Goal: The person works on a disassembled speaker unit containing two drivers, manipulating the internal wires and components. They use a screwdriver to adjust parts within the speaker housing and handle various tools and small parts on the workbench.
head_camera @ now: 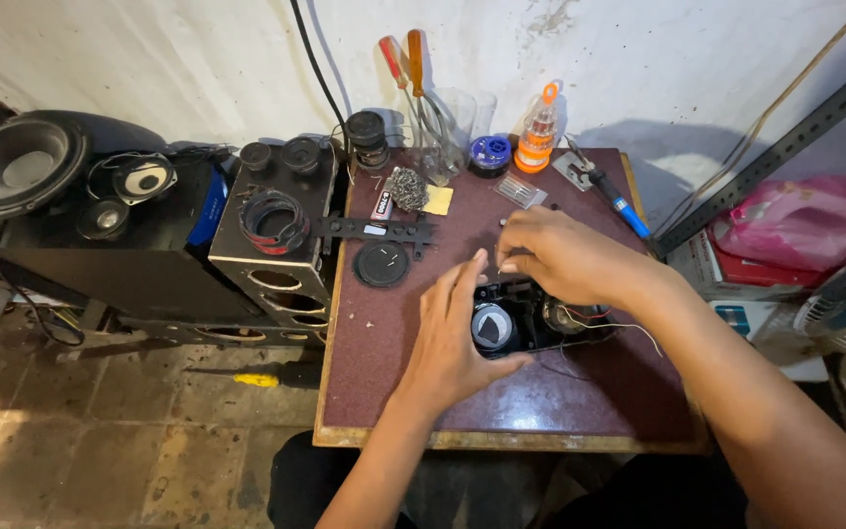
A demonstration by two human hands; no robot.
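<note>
A small black speaker unit [519, 320] with a silver cone and loose red and white wires lies in the middle of the dark red table [374, 382]. My left hand [454, 338] grips its left side, thumb under the front edge. My right hand [562, 257] rests over its top right, fingers curled on the housing. A round black cover [382, 264] and a long black bracket [376, 230] lie to the left of the hands.
At the table's back stand a glass jar with screwdrivers [440, 137], a solder spool [490, 155], an orange bit set [539, 132], metal wool [407, 188] and a blue-handled soldering iron [617, 204]. Black speaker boxes [276, 235] sit left; a pink bag [803, 220] right.
</note>
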